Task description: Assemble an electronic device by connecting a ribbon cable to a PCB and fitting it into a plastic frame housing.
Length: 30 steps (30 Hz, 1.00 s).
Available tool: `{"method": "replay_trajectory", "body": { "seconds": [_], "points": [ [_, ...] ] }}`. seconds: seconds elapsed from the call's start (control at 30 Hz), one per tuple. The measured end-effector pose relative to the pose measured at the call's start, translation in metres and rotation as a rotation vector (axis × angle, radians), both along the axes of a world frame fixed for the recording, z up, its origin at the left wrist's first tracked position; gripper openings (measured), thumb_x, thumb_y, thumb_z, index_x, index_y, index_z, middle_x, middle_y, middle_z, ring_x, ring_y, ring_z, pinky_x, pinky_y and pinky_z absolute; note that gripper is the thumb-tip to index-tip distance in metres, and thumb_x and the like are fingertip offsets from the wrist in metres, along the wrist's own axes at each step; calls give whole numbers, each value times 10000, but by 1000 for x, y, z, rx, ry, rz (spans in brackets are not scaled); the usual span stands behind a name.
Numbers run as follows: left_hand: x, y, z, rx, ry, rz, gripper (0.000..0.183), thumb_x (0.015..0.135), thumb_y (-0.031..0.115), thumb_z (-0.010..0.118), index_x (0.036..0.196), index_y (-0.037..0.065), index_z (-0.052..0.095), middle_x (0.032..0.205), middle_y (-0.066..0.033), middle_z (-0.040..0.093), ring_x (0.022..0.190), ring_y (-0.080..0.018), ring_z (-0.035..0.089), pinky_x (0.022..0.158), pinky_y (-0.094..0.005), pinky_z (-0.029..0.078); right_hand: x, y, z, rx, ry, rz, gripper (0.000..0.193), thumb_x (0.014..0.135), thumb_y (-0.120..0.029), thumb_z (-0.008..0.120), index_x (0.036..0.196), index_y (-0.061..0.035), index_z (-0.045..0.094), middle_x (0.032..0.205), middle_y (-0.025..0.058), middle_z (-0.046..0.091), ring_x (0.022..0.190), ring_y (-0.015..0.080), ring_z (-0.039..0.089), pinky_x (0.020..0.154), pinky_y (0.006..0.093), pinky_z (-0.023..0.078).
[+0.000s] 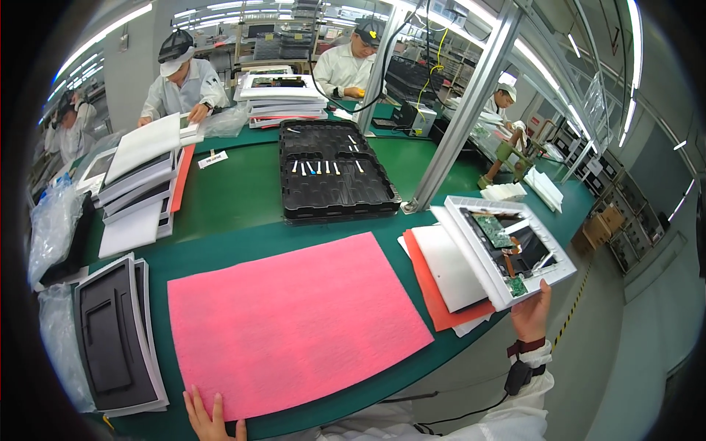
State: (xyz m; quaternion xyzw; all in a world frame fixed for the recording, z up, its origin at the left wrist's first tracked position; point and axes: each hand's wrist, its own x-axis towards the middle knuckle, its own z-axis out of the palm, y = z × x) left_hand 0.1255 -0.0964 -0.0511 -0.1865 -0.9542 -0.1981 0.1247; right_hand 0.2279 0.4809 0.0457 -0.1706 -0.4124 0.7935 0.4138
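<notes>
My right hand [531,312] grips the near edge of a white device housing [553,263], which is tilted above the right end of the bench. Inside its frame sit a green circuit board [491,231], a smaller green board [517,286] and brown flat cables. Below the housing lie a flat white panel [450,266] and orange foam sheets [440,312]. A large pink foam sheet [294,316] covers the bench in front of me. My left hand [208,419] rests with fingers spread at the sheet's near left corner, holding nothing.
A black compartment tray [334,198] with small white strips stands beyond the pink sheet. Left are black foam inserts [110,334], stacked white panels and foam [140,198], and plastic bags [55,235]. A metal post [465,110] rises behind the housing. Several people work across the bench.
</notes>
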Motion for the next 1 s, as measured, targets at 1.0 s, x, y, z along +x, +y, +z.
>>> {"method": "replay_trajectory", "body": {
  "seconds": [1.0],
  "points": [
    [11,11,-13,127,15,58,560,712,296,751,1225,105,633,1449,-255,413,1336,-477,358,1048,-561,315,-74,-327,-92,-342,-347,1021,363,1043,-228,416,1318,7,444,1260,184,588,1174,274,588,1021,446,476]
  ]
}}
